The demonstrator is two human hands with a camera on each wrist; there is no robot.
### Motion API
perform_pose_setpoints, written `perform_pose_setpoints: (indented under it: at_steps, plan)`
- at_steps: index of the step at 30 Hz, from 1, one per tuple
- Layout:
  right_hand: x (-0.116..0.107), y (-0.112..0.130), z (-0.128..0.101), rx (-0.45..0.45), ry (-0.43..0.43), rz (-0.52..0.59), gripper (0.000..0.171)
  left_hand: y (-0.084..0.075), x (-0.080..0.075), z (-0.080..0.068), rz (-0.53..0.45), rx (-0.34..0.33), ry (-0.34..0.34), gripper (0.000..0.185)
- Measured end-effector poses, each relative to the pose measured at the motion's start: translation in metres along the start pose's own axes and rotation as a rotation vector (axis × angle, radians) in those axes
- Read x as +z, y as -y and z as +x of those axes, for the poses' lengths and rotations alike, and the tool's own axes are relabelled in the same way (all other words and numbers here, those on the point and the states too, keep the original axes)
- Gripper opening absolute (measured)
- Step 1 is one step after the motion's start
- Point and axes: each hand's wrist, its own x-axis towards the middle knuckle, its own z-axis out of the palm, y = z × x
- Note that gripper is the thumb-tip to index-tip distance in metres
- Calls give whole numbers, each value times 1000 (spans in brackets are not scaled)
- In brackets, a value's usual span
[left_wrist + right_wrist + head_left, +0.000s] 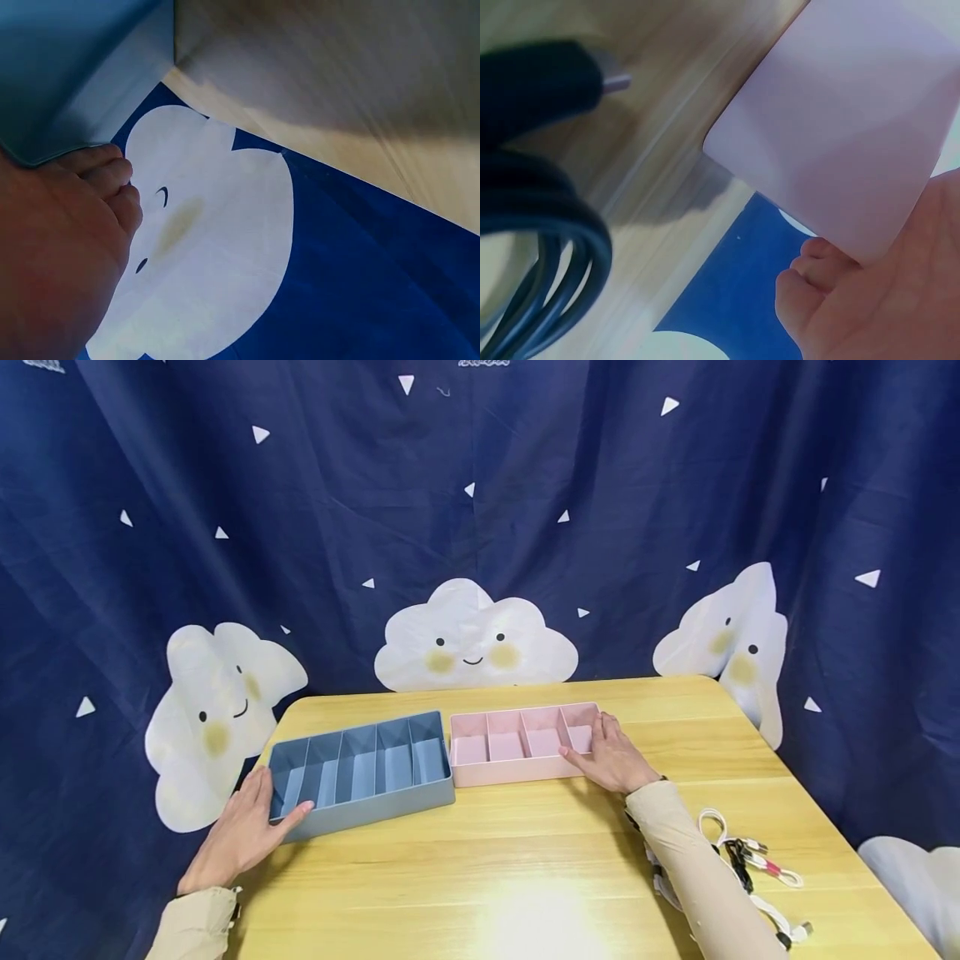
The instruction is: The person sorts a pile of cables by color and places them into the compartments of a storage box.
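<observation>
Left hand (pixel 243 831) lies flat, fingers straight, against my blue tray's (pixel 360 770) near-left corner. Right hand (pixel 613 757), fingers relaxed, rests on the pink tray's (pixel 517 745) right end. Both trays sit side by side, mid-table (pixel 525 860).

You have a blue divided tray (pixel 360 768) and a pink divided tray (pixel 517 745), both empty, side by side on the bench (pixel 525 860).

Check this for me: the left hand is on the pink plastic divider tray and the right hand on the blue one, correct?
No, it is reversed. In the head view, the left hand rests on the blue plastic divider tray and the right hand on the pink plastic divider tray.
</observation>
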Motion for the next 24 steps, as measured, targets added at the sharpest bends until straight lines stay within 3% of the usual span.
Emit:
perform_pose_setpoints:
  at_steps: [17, 24]
  plan:
    - [-4, -7, -6, 23, 8, 15, 104, 0, -2, 22, -29, 29, 44, 111]
    - [-5, -12, -9, 30, 13, 28, 104, -2, -1, 30, -36, 75, 2, 108]
